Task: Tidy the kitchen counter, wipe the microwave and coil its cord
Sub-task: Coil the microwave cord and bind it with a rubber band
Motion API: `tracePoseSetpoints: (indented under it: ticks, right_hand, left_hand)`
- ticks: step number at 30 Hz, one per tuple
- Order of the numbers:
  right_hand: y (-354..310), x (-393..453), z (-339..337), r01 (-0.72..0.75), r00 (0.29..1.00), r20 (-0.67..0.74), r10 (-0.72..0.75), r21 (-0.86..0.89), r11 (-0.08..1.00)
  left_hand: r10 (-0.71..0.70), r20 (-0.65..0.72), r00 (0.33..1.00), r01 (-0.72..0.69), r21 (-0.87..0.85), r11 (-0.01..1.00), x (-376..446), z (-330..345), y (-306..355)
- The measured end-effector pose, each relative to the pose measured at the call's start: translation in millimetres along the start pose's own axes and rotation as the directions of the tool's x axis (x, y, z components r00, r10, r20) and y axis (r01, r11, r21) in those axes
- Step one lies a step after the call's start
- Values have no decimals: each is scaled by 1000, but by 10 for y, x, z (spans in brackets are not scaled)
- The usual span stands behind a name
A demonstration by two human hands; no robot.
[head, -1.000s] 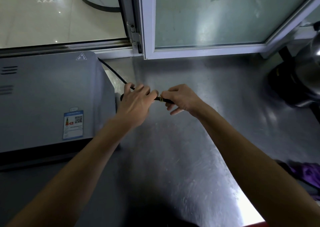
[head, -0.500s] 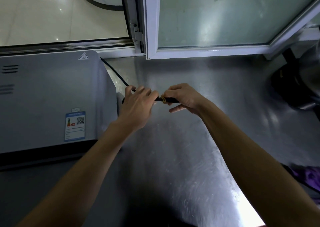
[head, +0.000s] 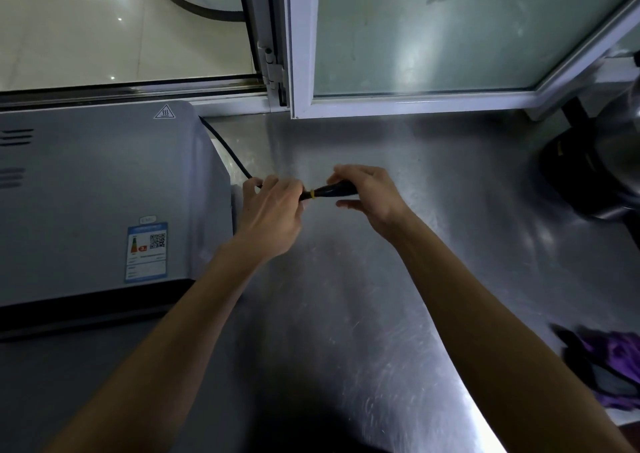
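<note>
The grey microwave (head: 97, 196) stands on the left of the steel counter (head: 346, 314). Its black cord (head: 228, 149) runs from behind the back right corner down to my hands. The rest of the cord is gathered into a short black bundle (head: 329, 189) with a yellow band around it. My left hand (head: 273, 210) grips the bundle's left end, just right of the microwave. My right hand (head: 367, 193) pinches the right end with thumb and fingers. Both hands hold the bundle a little above the counter.
A white-framed window (head: 298, 44) runs along the counter's back edge. A dark pot or appliance (head: 588, 175) stands at the right. A purple cloth (head: 613, 366) lies at the counter's right front edge.
The hands have stayed together on the cord bundle. My right hand's fingers have shifted on it, so more of the black bundle shows between the hands.
</note>
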State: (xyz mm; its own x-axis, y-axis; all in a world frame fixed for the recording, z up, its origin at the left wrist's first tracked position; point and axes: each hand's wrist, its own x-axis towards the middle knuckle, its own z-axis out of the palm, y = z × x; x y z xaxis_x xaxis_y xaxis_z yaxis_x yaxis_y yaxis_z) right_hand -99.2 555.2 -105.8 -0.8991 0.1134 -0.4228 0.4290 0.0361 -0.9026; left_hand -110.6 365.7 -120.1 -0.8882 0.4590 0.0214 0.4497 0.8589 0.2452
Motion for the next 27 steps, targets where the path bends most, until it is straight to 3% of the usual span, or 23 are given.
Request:
tracePoseSetpoints:
  ticks: [4,7,14,21,25,27]
  right_hand:
    - [-15,-116,5,137,980,-161,-117,120,983]
    - [0,-251,81,226,943,-263,-205,54,973]
    - [136,-267,406,458,855,-124,-503,-275,846]
    - [98,-189,491,494,819,-115,-562,-357,793]
    - [129,-177,464,568,772,-19,-636,-430,702]
    - [127,-182,448,563,777,-22,-629,-421,711]
  left_hand:
    - [-130,17,991,131,-113,985,69,-39,-6]
    - [-241,58,969,248,-175,953,150,-73,-23]
    - [-255,68,964,264,-239,934,209,-92,0]
    - [-235,96,967,251,-223,942,211,-129,-47]
    - [-213,99,972,230,-218,948,239,-130,-46]
    - [-190,96,977,207,-204,957,277,-159,-42]
